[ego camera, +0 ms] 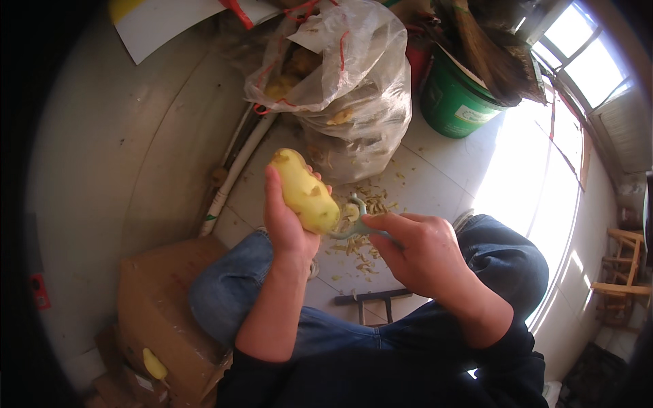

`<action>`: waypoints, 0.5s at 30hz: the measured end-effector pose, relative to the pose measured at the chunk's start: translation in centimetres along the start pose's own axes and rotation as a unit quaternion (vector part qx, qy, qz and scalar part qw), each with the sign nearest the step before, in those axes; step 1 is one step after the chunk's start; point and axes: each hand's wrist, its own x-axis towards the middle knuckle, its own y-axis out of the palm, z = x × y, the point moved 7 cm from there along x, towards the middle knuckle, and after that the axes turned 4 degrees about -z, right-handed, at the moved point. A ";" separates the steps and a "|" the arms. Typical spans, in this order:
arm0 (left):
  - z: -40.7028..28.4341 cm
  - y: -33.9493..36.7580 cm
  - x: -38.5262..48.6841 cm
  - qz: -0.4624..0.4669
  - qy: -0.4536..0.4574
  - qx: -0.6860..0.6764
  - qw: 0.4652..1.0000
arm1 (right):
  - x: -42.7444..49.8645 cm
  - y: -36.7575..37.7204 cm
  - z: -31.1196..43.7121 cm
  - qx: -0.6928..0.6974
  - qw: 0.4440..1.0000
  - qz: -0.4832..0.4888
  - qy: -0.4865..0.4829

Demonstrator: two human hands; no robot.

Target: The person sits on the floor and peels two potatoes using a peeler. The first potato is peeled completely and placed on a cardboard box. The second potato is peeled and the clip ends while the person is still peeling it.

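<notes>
A large, mostly peeled potato (306,194) lies in my left hand (291,224), its surface pale yellow with a few brown patches of skin left on it. My right hand (421,250) grips a pale blue-green Y-shaped peeler (361,224) by the handle. The peeler's head is right beside the potato's lower end; whether the blade touches it I cannot tell. Below both hands, brown potato peelings (375,201) are scattered over the tiled floor (433,173).
A clear plastic bag (367,117) with potatoes visible at its mouth stands ahead. Right of it is a green bucket (454,107) below a straw broom (484,56). A cardboard box (168,296) sits at left, wooden stools (625,275) far right. A white pipe (240,163) runs along the wall.
</notes>
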 end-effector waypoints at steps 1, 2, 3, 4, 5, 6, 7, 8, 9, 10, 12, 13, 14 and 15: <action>-0.2 0.1 0.1 0.009 0.016 0.004 1.000 | 0.0 -0.1 0.6 0.032 0.998 -0.012 -0.051; 0.2 -0.1 0.2 -0.005 -0.013 0.002 1.000 | -0.1 -0.2 0.7 0.044 0.997 -0.019 -0.063; 0.4 -0.2 0.2 -0.006 -0.023 -0.001 1.000 | -0.3 0.1 1.0 0.060 0.994 -0.005 -0.095; 0.6 -0.4 0.2 -0.014 -0.048 -0.007 0.999 | -0.3 0.4 1.0 0.064 0.993 -0.004 -0.096; 0.4 -0.3 0.2 -0.007 -0.034 -0.010 0.999 | -0.4 0.7 0.4 0.019 0.997 0.012 -0.069; 0.3 -0.4 0.1 -0.010 -0.035 -0.015 0.999 | -0.6 1.6 0.1 -0.029 0.997 0.059 -0.051; 0.2 -0.4 0.0 -0.011 -0.036 -0.020 0.999 | -0.8 2.2 -0.8 -0.106 0.989 0.104 -0.003; 0.1 -0.3 -0.1 -0.010 -0.024 0.016 1.000 | -0.6 1.5 -0.4 0.007 0.999 0.042 -0.009; 0.0 -0.3 -0.1 -0.007 -0.013 0.050 0.999 | -0.6 0.9 0.1 0.053 0.998 0.007 -0.042; -0.2 -0.3 -0.1 -0.012 0.007 0.080 0.997 | -0.5 0.4 0.2 0.080 0.995 -0.021 -0.051; 0.0 -0.3 0.0 -0.007 -0.008 0.049 0.999 | -0.4 0.1 0.2 0.046 0.997 -0.016 -0.054; 0.3 -0.2 0.0 0.003 -0.021 0.030 0.999 | -0.3 0.2 0.2 -0.006 0.998 0.011 -0.059; 0.1 -0.5 0.2 -0.007 -0.026 -0.007 1.000 | -0.3 0.5 0.0 -0.061 0.995 0.048 -0.057; 0.0 -0.7 0.4 -0.006 -0.041 -0.047 0.998 | -0.4 0.7 -0.9 -0.100 0.990 0.102 -0.017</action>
